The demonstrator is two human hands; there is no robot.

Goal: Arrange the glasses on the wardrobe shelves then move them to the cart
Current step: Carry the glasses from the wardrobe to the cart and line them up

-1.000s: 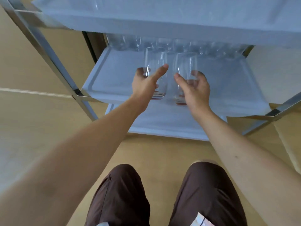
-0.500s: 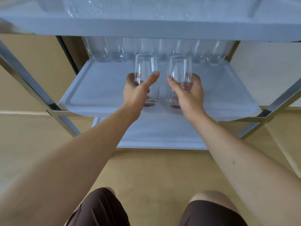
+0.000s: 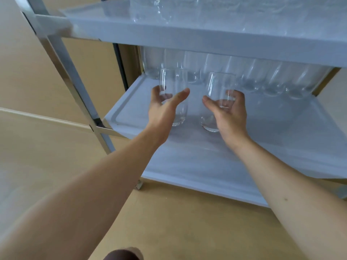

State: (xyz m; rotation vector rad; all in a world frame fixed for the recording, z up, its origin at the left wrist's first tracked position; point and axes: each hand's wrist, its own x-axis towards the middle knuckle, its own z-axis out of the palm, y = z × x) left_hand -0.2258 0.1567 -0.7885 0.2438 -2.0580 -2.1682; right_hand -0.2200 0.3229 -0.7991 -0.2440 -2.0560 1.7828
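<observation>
Two clear tumblers are at the middle shelf (image 3: 281, 121) of a steel cart. My left hand (image 3: 165, 111) holds the left glass (image 3: 174, 79), fingers behind it and thumb across its front. My right hand (image 3: 231, 113) wraps the right glass (image 3: 220, 81), which leans slightly. Both bases are at the shelf surface; I cannot tell whether they touch it. The two glasses are a hand's width apart, in front of a row of several glasses (image 3: 272, 79) along the shelf's back edge.
The top shelf (image 3: 187, 36) overhangs close above the glass rims and carries more glasses (image 3: 150, 8). A bottom shelf (image 3: 187, 166) lies below. The cart's steel post (image 3: 62, 59) rises at the left. Wooden floor surrounds the cart.
The view has shifted, so the cart now sits more to the right. Both glasses have moved apart and both thumbs look straighter than before.
</observation>
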